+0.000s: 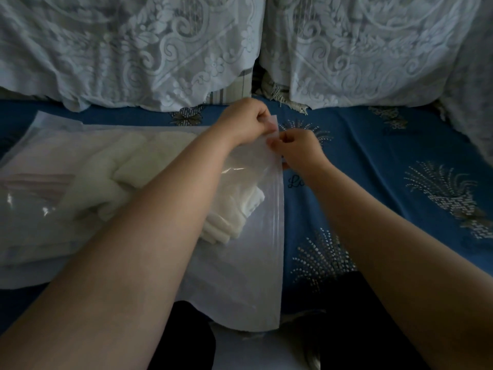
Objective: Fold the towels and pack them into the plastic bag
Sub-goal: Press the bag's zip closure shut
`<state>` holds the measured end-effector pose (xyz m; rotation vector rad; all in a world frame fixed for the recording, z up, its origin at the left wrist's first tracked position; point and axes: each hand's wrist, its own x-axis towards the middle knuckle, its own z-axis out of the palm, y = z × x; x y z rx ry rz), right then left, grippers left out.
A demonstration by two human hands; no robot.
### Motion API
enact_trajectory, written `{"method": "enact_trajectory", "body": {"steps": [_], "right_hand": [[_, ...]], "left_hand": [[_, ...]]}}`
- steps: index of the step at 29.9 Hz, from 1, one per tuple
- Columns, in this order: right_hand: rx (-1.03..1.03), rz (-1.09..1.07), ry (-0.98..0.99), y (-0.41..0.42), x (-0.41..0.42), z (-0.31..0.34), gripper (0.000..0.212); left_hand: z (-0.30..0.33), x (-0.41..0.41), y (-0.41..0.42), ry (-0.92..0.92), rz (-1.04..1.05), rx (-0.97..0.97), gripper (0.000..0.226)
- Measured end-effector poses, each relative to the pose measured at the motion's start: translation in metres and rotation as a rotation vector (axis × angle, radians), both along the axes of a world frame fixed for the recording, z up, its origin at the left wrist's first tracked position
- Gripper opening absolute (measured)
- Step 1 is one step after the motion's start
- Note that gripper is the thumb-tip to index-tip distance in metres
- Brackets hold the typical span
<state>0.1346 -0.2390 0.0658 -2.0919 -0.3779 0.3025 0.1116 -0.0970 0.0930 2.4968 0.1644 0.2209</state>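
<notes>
Pinching the far end of the plastic bag (248, 276) mouth, left hand (244, 121) and right hand (298, 149) nearly touch. Its seal edge runs from both narrow grips toward the bed's (386, 161) near edge; the towels (128, 177) lie inside, leftward.

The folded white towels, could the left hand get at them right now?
Probably not directly: the towels lie inside the plastic bag, and the left hand is pinching its far edge alongside the right hand.
</notes>
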Motion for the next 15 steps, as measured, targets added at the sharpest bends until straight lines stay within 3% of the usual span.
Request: {"method": "enact_trajectory", "body": {"steps": [7, 15], "right_hand": [[0.007, -0.009, 0.124, -0.005, -0.005, 0.014, 0.017], [0.067, 0.008, 0.280, -0.020, -0.033, 0.006, 0.024]], "left_hand": [[0.001, 0.001, -0.009, -0.251, 0.190, 0.015, 0.021], [0.006, -0.004, -0.008, -0.317, 0.268, -0.011, 0.025]]}}
